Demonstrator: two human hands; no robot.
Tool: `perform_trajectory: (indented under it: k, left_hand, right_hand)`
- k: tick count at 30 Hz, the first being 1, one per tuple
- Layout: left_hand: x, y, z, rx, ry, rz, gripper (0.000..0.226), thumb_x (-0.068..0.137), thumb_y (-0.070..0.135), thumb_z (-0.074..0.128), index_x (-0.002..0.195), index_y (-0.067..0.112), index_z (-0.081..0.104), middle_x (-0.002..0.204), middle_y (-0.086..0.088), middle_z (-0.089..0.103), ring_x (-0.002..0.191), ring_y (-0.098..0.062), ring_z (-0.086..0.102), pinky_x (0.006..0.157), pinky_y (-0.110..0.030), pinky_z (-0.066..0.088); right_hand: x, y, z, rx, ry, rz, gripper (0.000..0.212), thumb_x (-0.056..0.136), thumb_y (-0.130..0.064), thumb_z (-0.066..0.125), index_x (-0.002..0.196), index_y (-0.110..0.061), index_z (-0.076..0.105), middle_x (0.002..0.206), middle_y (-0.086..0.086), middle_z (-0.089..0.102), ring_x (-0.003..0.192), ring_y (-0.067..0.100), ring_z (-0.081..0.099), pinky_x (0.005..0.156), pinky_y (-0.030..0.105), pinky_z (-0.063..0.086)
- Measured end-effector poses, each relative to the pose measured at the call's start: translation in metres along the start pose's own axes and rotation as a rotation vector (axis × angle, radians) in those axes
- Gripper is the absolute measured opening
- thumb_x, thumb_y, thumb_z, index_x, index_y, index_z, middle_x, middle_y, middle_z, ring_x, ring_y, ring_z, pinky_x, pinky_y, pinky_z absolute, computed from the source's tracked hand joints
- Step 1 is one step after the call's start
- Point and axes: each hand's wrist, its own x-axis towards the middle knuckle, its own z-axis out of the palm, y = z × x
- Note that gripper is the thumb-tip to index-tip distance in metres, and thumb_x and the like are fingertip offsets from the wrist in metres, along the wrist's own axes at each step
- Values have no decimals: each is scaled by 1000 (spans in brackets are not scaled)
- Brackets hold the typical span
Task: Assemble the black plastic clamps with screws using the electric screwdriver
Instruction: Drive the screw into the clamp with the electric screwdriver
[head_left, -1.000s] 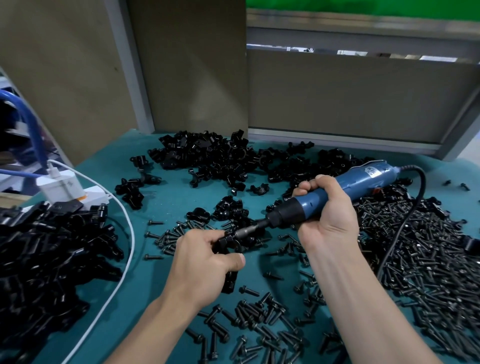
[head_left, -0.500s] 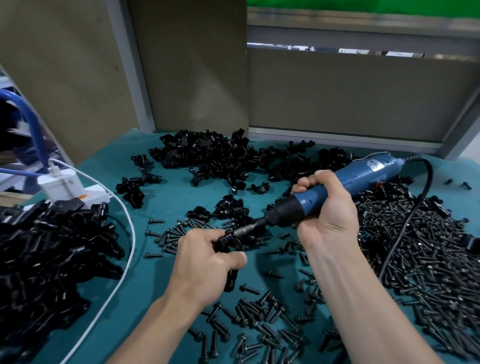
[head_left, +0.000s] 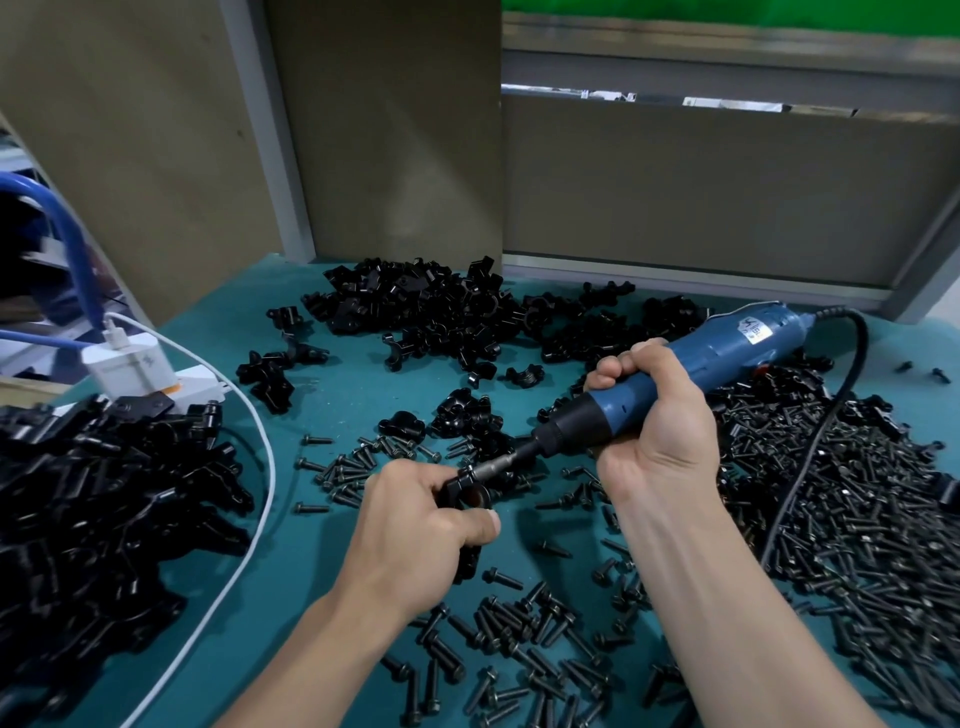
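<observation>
My left hand (head_left: 415, 525) grips a black plastic clamp (head_left: 467, 496) just above the teal table, thumb laid across its front. My right hand (head_left: 657, 421) is wrapped round the blue electric screwdriver (head_left: 691, 364), which slants down to the left. Its bit (head_left: 493, 467) meets the top of the clamp; the screw under the tip is hidden. Loose black screws (head_left: 519, 639) lie scattered below my hands. A large pile of screws (head_left: 857, 509) covers the right side.
A heap of loose clamp halves (head_left: 431, 312) lies at the back centre. A bigger pile of black clamps (head_left: 93, 509) fills the left side. A white charger and power strip (head_left: 135, 364) with a white cable (head_left: 260, 467) sit at the left. The screwdriver's black cord (head_left: 810, 457) crosses the screw pile.
Both hands stay almost in place; the screwdriver bit keeps pressing on the clamp, and the tool's rear has tipped slightly upward.
</observation>
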Motion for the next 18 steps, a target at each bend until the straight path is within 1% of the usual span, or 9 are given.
perform_trajectory:
  k: [2, 5, 8, 10, 11, 13, 14, 16, 18]
  left_hand:
    - [-1, 1, 0, 8, -5, 4, 37, 59, 31, 80, 61, 0, 59, 62, -30, 61, 47, -25, 54, 49, -60, 51]
    - [-1, 1, -1, 7, -8, 5, 37, 60, 29, 80, 63, -2, 61, 64, -31, 62, 48, -27, 55, 48, -61, 52]
    - [1, 1, -2, 57, 17, 20, 36, 60, 31, 80, 62, 1, 61, 64, -30, 61, 48, -24, 52, 52, -57, 51]
    - [2, 0, -3, 78, 21, 28, 36, 60, 32, 79, 61, 2, 60, 64, -30, 62, 48, -24, 52, 52, -57, 50]
    - [1, 0, -3, 77, 15, 29, 37, 60, 31, 79, 60, 1, 58, 63, -30, 61, 46, -27, 51, 51, -57, 50]
    - [1, 1, -2, 41, -6, 22, 39, 60, 31, 79, 59, -2, 57, 63, -31, 62, 46, -38, 55, 51, -57, 50]
    - [1, 1, -2, 10, -19, 17, 40, 60, 30, 79, 59, -3, 55, 62, -31, 61, 47, -40, 57, 50, -56, 50]
    - [1, 1, 0, -37, -51, 27, 44, 61, 28, 79, 60, -6, 51, 56, -27, 55, 45, -29, 51, 46, -46, 44]
    - [1, 0, 1, -60, -77, 37, 45, 62, 28, 77, 60, -6, 48, 50, -13, 50, 45, -19, 43, 47, -33, 35]
  right_hand:
    - [-1, -1, 1, -2, -11, -5, 23, 89, 12, 55, 92, -11, 51, 70, 5, 52, 59, 17, 55, 57, 27, 49]
    - [-1, -1, 1, 5, -16, -10, 24, 88, 12, 56, 93, -11, 51, 69, 5, 53, 58, 17, 56, 57, 27, 50]
    - [-1, 2, -2, 17, 14, 11, 23, 89, 11, 56, 91, -12, 51, 69, 4, 53, 57, 16, 55, 58, 27, 50]
    - [-1, 4, -3, 16, 32, 20, 23, 89, 11, 56, 90, -12, 50, 68, 3, 53, 57, 16, 55, 58, 26, 50]
    - [-1, 4, -4, 12, 31, 19, 23, 89, 11, 56, 90, -12, 50, 68, 3, 52, 57, 16, 55, 58, 26, 50]
    - [-1, 2, -2, 4, 11, 10, 23, 89, 11, 56, 91, -12, 51, 68, 4, 53, 58, 16, 55, 57, 26, 50]
    - [0, 1, -1, 0, -5, 3, 23, 89, 11, 56, 92, -11, 52, 68, 4, 53, 58, 17, 55, 57, 27, 50]
    - [0, -2, 2, -8, -40, -11, 22, 89, 10, 56, 93, -11, 54, 68, 4, 54, 59, 17, 56, 56, 27, 50]
    - [-1, -4, 4, -7, -57, -17, 21, 90, 10, 56, 93, -11, 55, 68, 4, 53, 58, 17, 55, 55, 27, 50]
